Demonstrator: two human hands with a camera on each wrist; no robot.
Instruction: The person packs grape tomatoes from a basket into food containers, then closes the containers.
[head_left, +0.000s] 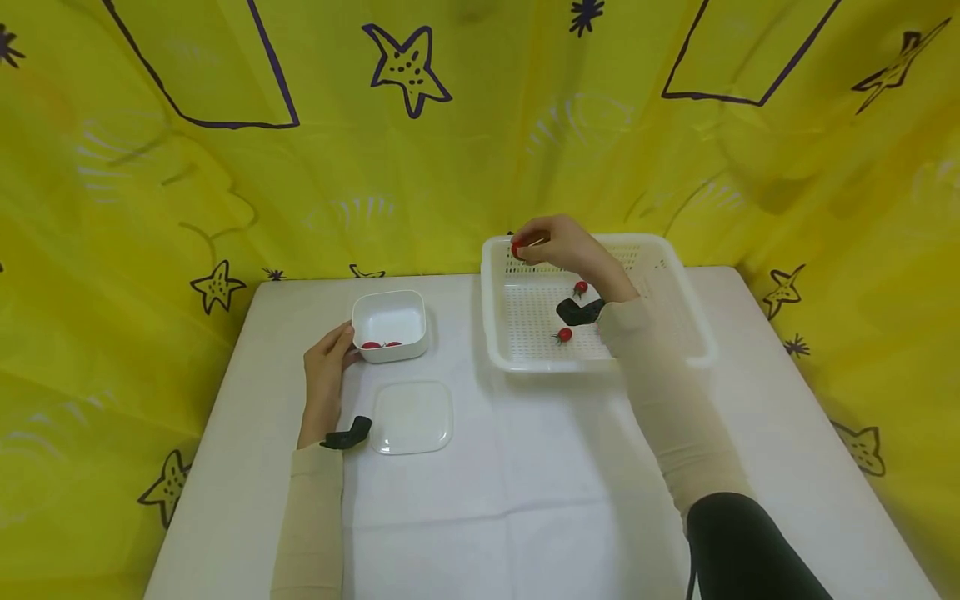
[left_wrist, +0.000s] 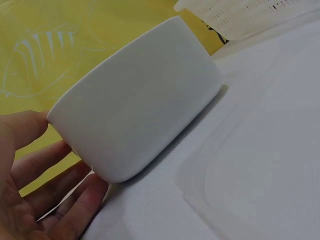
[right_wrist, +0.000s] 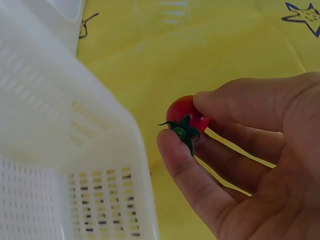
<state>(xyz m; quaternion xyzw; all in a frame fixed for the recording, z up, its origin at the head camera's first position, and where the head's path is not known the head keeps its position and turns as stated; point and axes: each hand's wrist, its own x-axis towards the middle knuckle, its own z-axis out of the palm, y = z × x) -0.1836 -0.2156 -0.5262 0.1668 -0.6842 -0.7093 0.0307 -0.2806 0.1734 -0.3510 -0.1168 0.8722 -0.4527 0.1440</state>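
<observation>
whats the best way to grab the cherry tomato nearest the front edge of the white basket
Pinch the cherry tomato across its round red body from straight above, thumb and forefinger on opposite sides. It lies loose on the flat perforated floor of the basket, apart from the walls and the other tomato, and its small green stem seems to point sideways, so the top is free.

Both forearms wear close-fitting beige sleeves that run from the wrist up past the elbow. At the lower right of the head view, the right sleeve [head_left: 675,417] meets a dark, nearly black upper garment [head_left: 742,550]. Each wrist carries a small black mount [head_left: 347,435], and both hands are bare.
</observation>
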